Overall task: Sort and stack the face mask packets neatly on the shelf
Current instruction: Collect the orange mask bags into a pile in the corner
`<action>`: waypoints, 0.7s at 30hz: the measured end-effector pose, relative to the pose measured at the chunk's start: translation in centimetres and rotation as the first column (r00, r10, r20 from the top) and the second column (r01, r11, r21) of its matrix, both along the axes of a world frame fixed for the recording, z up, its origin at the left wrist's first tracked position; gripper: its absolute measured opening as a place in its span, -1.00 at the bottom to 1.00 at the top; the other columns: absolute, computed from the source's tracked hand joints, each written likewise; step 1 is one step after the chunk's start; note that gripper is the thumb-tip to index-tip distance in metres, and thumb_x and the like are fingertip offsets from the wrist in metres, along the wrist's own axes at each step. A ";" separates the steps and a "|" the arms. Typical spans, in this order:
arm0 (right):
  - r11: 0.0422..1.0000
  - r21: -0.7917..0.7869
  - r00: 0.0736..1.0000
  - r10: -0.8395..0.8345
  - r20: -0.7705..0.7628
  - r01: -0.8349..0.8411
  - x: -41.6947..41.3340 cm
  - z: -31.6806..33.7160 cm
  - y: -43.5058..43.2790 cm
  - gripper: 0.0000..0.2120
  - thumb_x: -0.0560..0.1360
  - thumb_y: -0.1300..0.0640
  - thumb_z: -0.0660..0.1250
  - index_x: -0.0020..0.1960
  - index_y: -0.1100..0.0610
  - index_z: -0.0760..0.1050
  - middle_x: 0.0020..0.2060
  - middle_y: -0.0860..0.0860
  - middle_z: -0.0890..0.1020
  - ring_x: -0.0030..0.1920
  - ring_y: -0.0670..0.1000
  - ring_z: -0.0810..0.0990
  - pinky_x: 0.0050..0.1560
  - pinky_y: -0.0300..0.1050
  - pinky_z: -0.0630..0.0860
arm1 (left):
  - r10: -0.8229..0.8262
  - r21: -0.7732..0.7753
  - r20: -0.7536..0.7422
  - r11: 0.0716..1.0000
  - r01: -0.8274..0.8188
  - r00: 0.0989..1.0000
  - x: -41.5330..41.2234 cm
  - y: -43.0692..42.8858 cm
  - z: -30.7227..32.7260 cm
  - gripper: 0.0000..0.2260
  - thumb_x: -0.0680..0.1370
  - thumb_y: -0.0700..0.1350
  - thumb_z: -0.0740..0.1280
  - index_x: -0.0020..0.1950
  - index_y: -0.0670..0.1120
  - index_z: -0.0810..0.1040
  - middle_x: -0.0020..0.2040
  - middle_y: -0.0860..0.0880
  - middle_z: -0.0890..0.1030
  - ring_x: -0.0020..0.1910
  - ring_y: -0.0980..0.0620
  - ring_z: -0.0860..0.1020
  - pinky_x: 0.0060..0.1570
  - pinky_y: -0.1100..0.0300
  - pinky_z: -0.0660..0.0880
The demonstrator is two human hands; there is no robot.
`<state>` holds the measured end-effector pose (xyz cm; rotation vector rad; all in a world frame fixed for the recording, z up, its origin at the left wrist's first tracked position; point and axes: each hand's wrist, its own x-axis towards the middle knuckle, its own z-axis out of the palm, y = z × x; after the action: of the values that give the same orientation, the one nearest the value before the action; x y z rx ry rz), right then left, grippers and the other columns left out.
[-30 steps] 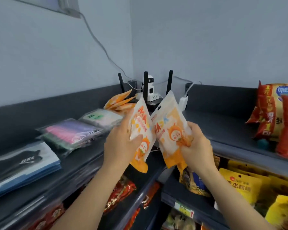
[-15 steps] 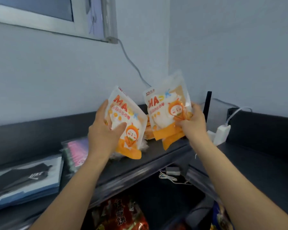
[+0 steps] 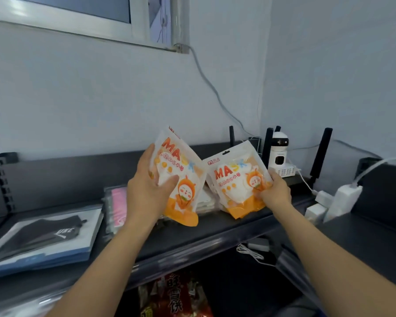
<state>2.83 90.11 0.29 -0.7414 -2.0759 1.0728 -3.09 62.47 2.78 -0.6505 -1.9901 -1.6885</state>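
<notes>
My left hand [image 3: 150, 193] grips an orange-and-white mask packet [image 3: 183, 177] by its left side, held upright over the dark shelf [image 3: 215, 227]. My right hand [image 3: 276, 193] grips a second matching mask packet [image 3: 234, 181] by its lower right corner, tilted, its bottom low over the shelf. Behind and between them lie more packets [image 3: 205, 201], mostly hidden. A pink mask packet [image 3: 118, 207] lies to the left, and a stack of black mask packets [image 3: 44, 234] sits at the far left.
A white camera [image 3: 279, 154] and black router antennas [image 3: 320, 154] stand in the shelf corner. White chargers [image 3: 343, 200] and cables lie on the right shelf. Red snack bags [image 3: 174, 296] fill the lower shelf. A window frame [image 3: 101, 26] is above.
Both hands have lowered with their packets toward the shelf. The right packet has tilted and come down near the shelf surface. The view has swung right, showing the camera and router.
</notes>
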 end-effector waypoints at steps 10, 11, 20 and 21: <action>0.968 -0.063 0.969 -0.243 0.039 0.245 -1.5 -2.6 0.4 -0.46 0.42 0.14 0.44 0.34 0.09 0.34 0.18 0.15 0.55 0.19 0.23 0.50 0.13 0.09 0.43 | -0.039 0.035 0.015 0.999 0.038 0.999 -2.1 -0.4 -0.3 -0.33 0.44 -0.16 0.46 0.45 0.15 0.24 0.03 0.31 0.40 0.08 0.12 0.51 0.06 0.00 0.57; 0.967 -0.039 0.966 -0.248 0.068 0.251 -1.7 -2.8 0.4 -0.47 0.42 0.11 0.44 0.33 0.09 0.34 0.18 0.16 0.55 0.19 0.24 0.50 0.12 0.09 0.44 | -0.043 0.043 0.016 0.998 0.042 0.999 -2.2 -0.5 -0.3 -0.33 0.43 -0.17 0.46 0.45 0.15 0.24 0.03 0.32 0.41 0.08 0.13 0.51 0.07 0.00 0.56; 0.925 0.314 0.870 -0.326 0.368 0.214 -3.4 -3.5 -1.0 -0.45 0.55 0.15 0.17 0.48 -0.05 0.08 0.49 0.13 0.05 0.47 0.24 0.03 0.39 0.30 0.06 | -0.075 0.061 0.013 0.995 0.074 0.997 -2.7 -0.4 -0.2 -0.34 0.45 -0.17 0.45 0.45 0.14 0.24 -0.04 0.42 0.36 -0.09 0.38 0.46 -0.06 0.21 0.52; 0.930 0.307 0.875 -0.312 0.370 0.201 -3.4 -3.7 -1.2 -0.49 0.57 0.13 0.16 0.47 -0.06 0.12 0.50 0.12 0.05 0.47 0.24 0.01 0.41 0.31 0.02 | -0.086 0.065 0.020 0.994 0.085 0.996 -2.7 -0.3 -0.3 -0.34 0.45 -0.17 0.45 0.45 0.15 0.24 -0.04 0.43 0.36 -0.10 0.42 0.45 -0.09 0.27 0.50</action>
<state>-0.54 88.92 -3.37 -1.1505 -2.3203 0.5066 -5.80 62.14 2.50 -0.7060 -1.9397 -1.8097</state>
